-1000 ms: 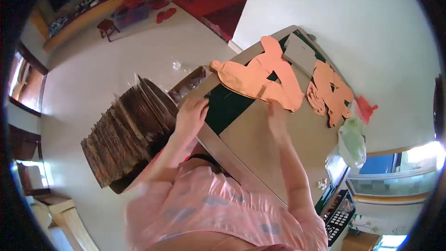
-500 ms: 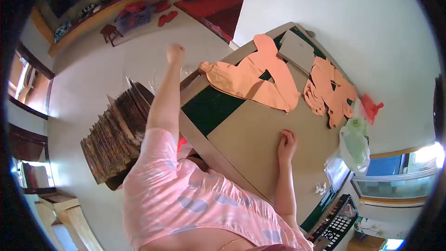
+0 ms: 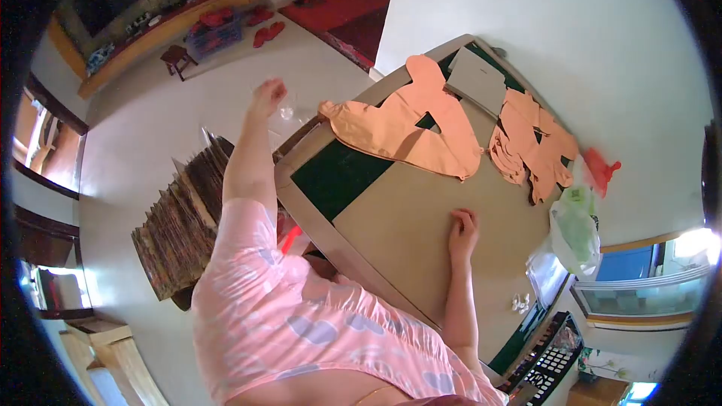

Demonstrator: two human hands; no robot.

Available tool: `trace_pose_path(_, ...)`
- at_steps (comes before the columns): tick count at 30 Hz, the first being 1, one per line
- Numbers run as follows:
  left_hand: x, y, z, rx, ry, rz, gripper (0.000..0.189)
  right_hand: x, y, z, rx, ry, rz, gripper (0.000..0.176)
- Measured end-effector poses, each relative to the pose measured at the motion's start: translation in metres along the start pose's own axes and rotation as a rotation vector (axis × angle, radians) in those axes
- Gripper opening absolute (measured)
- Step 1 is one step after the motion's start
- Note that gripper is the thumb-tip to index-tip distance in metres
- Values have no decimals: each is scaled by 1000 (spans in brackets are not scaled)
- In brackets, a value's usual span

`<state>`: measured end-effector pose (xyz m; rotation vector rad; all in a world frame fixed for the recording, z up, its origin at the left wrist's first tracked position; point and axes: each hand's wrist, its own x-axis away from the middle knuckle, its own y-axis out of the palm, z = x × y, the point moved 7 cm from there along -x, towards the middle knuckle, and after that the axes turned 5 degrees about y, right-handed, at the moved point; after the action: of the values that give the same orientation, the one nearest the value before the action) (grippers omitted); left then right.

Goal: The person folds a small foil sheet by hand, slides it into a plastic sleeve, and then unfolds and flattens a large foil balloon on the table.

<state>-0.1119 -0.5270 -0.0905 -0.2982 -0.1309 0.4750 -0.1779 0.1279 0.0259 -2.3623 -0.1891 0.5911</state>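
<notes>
Orange and flat on the worktop (image 3: 406, 237), the larger foil piece (image 3: 383, 126) slants lengthwise from near the curled left hand (image 3: 269, 96), whose contents I cannot tell, toward the nearer right hand (image 3: 465, 234), relaxed, seemingly empty, just short of its edge.

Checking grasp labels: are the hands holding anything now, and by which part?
Right hand: nothing visible in it. Left hand: curled, can't tell.
</notes>
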Motion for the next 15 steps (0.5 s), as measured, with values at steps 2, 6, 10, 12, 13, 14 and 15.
trace_pose_path(2,1,-2,-30,-517,-36,170,34,-1,0,-5,-3,5,3,17)
trace_pose_path(6,13,47,-7,-1022,7,252,42,1,-1,-4,15,-6,-3,17)
trace_pose_path(10,65,91,100,-340,-466,-318,47,1,-2,-6,21,-19,0,17)
trace_pose_path(12,69,103,102,-318,-434,-502,40,1,0,-2,28,-2,1,17)
trace_pose_path(13,72,107,102,-308,-418,-592,36,2,1,-1,30,7,2,17)
trace_pose_path(14,63,100,99,-269,-382,-533,33,2,2,-1,26,12,-1,17)
trace_pose_path(15,47,91,91,-229,-344,-474,31,2,2,-1,24,15,-3,18)
